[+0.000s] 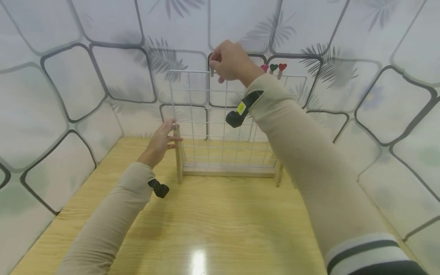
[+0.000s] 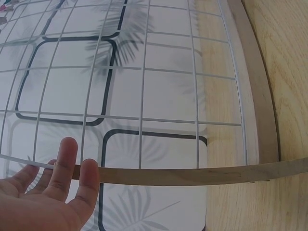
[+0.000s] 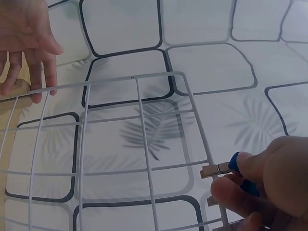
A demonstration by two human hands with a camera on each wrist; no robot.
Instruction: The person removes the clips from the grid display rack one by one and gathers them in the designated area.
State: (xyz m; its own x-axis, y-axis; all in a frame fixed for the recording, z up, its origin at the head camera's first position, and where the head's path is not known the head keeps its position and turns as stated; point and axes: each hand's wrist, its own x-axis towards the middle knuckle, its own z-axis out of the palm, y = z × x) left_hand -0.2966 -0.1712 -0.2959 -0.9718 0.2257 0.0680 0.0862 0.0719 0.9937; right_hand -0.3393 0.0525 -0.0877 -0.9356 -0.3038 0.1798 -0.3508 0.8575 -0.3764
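A white wire grid rack (image 1: 237,147) stands upright on wooden legs. Over its top wire, towards the left end, my right hand (image 1: 230,61) pinches a small wooden clothespin (image 3: 210,171) with a blue decoration between thumb and fingers. Its wooden jaws overlap the wire in the right wrist view. Just below it the wooden tip of another clothespin (image 3: 211,200) shows, the rest hidden by the fingers. My left hand (image 1: 159,143) touches the rack's left wooden post (image 2: 192,176), fingers relaxed and spread on both sides of it.
Heart clothespins in pink (image 1: 264,68), green (image 1: 273,67) and red (image 1: 282,67) stand along the top wire, right of my right hand. The rack is on a wood-grain table (image 1: 206,214). A patterned wall covering (image 1: 113,72) rises close behind and at both sides.
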